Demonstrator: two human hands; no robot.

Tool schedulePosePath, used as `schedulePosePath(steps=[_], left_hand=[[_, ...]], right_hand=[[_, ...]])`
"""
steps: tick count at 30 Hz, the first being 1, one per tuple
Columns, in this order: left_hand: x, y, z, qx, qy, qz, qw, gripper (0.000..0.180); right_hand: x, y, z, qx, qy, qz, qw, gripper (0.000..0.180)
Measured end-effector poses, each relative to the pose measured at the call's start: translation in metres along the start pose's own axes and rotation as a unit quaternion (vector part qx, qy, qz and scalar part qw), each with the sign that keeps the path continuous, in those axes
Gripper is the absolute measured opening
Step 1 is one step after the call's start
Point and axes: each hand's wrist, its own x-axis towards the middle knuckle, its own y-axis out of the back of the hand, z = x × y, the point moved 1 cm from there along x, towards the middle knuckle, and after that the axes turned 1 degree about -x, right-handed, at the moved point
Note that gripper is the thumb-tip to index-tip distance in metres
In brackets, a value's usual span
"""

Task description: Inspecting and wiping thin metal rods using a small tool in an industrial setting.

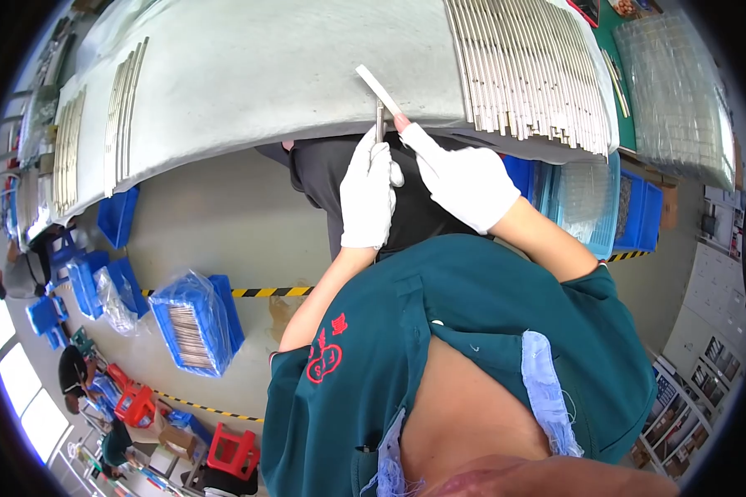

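In a white glove, my left hand [368, 195] is closed around a thin metal rod [380, 124] that sticks up from the fist at the table's near edge. My right hand [466, 178], also gloved but with a bare fingertip showing, pinches a flat white strip [376, 87]. The strip slants up and to the left, crossing close to the rod's tip; whether the two touch I cannot tell. Both hands are close together over my dark-trousered lap. A dense row of metal rods [526, 70] lies side by side on the pale-covered table [298, 66] to the right.
Smaller groups of rods [126, 116] lie at the table's left. Stacked clear plastic trays [675, 91] stand at the far right. Blue crates [638, 211] sit under the table's right side; a plastic-wrapped blue crate of rods [192, 327] is on the floor at left. Other people work at lower left.
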Motion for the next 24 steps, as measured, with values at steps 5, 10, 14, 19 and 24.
schedulePosePath(steps=[5,10,14,19,24], left_hand=[[-0.005,-0.002,0.005,0.060,0.000,0.020,0.998,0.035],[-0.004,0.000,0.006,0.035,0.003,-0.002,0.999,0.035],[-0.003,-0.001,0.009,0.051,0.022,0.005,0.998,0.036],[0.000,0.001,0.001,0.011,-0.009,-0.008,1.000,0.036],[-0.002,0.003,0.007,0.070,0.032,-0.002,0.997,0.036]], right_hand=[[0.012,0.000,0.004,0.002,0.039,0.068,0.997,0.054],[0.013,-0.014,0.014,0.056,0.041,0.114,0.991,0.051],[-0.001,-0.001,0.003,0.048,-0.039,0.012,0.998,0.052],[0.009,-0.017,0.004,0.065,-0.029,0.080,0.994,0.055],[-0.004,-0.009,0.002,0.070,-0.036,0.020,0.997,0.055]])
